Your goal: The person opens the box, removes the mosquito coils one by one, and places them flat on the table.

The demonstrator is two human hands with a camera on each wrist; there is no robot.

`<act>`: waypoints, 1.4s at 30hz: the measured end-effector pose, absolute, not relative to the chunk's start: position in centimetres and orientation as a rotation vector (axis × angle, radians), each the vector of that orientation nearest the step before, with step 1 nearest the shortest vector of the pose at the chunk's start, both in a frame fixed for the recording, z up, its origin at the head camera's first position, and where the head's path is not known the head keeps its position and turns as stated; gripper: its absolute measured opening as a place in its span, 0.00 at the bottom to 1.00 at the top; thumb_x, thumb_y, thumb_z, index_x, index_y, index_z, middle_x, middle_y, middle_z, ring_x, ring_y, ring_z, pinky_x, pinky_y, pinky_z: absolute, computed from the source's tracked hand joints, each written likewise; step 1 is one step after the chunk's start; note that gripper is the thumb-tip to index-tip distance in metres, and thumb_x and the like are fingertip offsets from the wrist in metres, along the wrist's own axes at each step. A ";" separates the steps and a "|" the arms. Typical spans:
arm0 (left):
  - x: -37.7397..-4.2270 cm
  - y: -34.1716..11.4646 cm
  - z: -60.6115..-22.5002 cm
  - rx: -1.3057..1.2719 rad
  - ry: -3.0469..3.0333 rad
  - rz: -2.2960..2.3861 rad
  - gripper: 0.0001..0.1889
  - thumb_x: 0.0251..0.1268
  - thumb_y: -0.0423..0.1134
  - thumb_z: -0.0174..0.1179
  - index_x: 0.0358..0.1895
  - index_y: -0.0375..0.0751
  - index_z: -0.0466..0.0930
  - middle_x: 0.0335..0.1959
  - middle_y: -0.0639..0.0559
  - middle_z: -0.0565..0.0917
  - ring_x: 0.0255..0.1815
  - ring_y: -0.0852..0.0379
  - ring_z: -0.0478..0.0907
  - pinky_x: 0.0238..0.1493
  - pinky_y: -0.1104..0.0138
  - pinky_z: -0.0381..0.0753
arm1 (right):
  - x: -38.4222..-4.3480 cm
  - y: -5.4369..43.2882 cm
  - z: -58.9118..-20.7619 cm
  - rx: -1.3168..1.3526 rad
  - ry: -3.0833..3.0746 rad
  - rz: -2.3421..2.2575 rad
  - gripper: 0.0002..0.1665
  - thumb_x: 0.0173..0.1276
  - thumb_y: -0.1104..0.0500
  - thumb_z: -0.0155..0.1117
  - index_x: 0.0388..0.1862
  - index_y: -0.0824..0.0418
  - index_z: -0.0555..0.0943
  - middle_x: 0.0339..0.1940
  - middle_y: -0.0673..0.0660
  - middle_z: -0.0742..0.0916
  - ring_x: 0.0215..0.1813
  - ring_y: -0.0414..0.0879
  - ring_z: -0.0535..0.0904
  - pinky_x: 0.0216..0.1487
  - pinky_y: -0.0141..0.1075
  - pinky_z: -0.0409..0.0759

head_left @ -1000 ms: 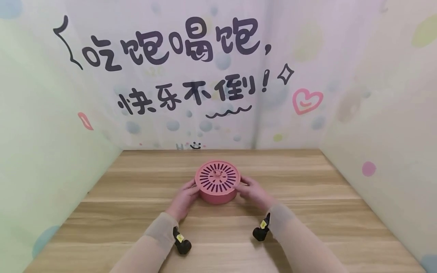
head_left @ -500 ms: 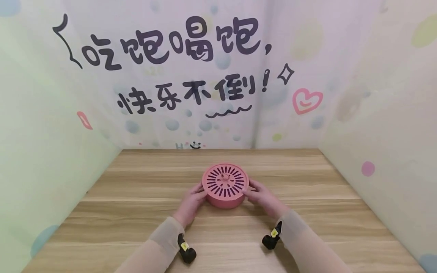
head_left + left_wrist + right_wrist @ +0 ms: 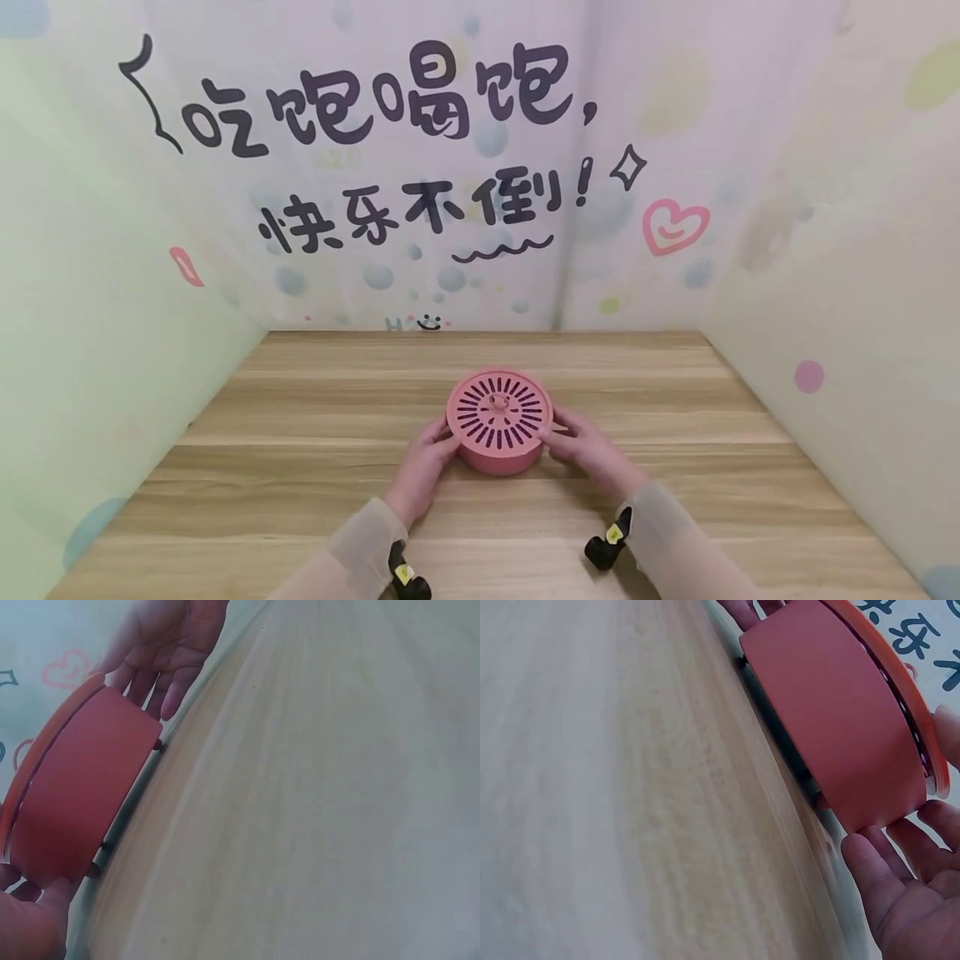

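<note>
Between both hands is a round pink mosquito coil box point(image 3: 500, 461) with small feet. Its lid point(image 3: 480, 425) has radial slots and a small knob at the centre. At the box's left side my left hand point(image 3: 422, 473) grips the wall. Gripping the opposite side, my right hand point(image 3: 597, 461) has its thumb near the lid's rim. In the right wrist view, the fingers of the right hand point(image 3: 919, 900) hold the lower edge and side. The feet show under the box in the left wrist view; whether they touch the table I cannot tell. The inside is hidden by the lid.
A wood-grain table point(image 3: 315, 392) spreads around the box. Behind it stands a pale back wall point(image 3: 480, 292) with dark lettering and coloured spots, and side walls border the table left and right. Black wrist cameras point(image 3: 603, 550) hang at both sleeves.
Both hands have moved the mosquito coil box to the right and then closer to the person. The grip on its two sides stays the same.
</note>
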State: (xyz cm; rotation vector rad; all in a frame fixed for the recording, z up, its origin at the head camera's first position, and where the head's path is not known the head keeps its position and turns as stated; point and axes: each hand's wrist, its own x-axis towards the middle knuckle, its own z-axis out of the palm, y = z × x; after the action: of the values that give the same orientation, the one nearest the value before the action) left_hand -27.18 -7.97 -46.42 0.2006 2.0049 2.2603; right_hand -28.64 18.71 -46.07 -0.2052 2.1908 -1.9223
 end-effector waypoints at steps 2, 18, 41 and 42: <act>-27.0 -8.0 -46.3 0.200 2.009 2.260 0.30 0.69 0.33 0.51 0.72 0.29 0.55 0.71 0.33 0.61 0.70 0.41 0.60 0.69 0.52 0.60 | -28.6 18.7 -46.2 -0.217 2.197 -1.936 0.41 0.64 0.53 0.67 0.74 0.55 0.64 0.74 0.59 0.65 0.68 0.58 0.66 0.64 0.50 0.69; -29.6 -9.4 -42.2 0.403 2.566 1.772 0.30 0.66 0.44 0.61 0.70 0.44 0.66 0.68 0.46 0.68 0.68 0.42 0.63 0.67 0.47 0.63 | -28.1 18.6 -46.1 -0.244 2.185 -1.976 0.39 0.67 0.54 0.64 0.75 0.56 0.62 0.74 0.62 0.64 0.69 0.58 0.64 0.66 0.50 0.67; -34.3 -5.5 -41.1 0.732 2.675 1.218 0.11 0.63 0.48 0.64 0.46 0.54 0.87 0.46 0.60 0.86 0.60 0.55 0.74 0.75 0.55 0.39 | -28.0 18.6 -47.1 -0.279 2.170 -1.995 0.38 0.69 0.56 0.62 0.75 0.58 0.60 0.72 0.64 0.66 0.68 0.57 0.65 0.65 0.48 0.68; -34.4 -5.4 -41.1 0.734 2.681 1.217 0.11 0.63 0.48 0.64 0.45 0.54 0.87 0.45 0.60 0.86 0.62 0.54 0.72 0.75 0.55 0.32 | -28.1 18.6 -47.1 -0.280 2.170 -1.995 0.39 0.69 0.56 0.62 0.75 0.58 0.60 0.72 0.65 0.66 0.68 0.57 0.65 0.65 0.48 0.68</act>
State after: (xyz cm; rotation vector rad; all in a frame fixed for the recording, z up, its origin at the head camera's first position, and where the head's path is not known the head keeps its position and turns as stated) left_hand -34.36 -5.42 -41.12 0.7344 2.6813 1.2168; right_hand -28.06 18.63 -47.09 -0.2804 2.1703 -1.9947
